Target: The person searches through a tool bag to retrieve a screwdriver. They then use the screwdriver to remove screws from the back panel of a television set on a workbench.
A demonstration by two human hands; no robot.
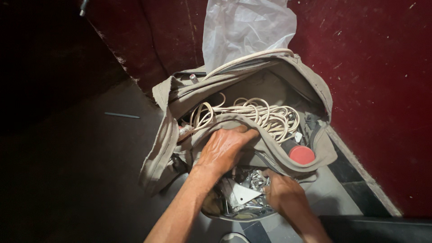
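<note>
Big floppy grey-brown cloth bag (252,94) sits open in the middle of the frame against a dark red wall (382,90), with a thin clear plastic sheet (245,29) sticking up at the top and a tangle of cream-white cord (256,112) inside. Left hand (225,148) grips the bag's front flap, fingers curled over its edge. Right hand (283,193), lower right, digs into a pocket full of small shiny metal bits (245,191); I cannot tell what it holds, and a little round red cap (301,154) shows beside it.

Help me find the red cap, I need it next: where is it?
In the head view, the red cap sits at the right end of the tan bag, below the coiled white cable and up-right of the right hand.
</note>
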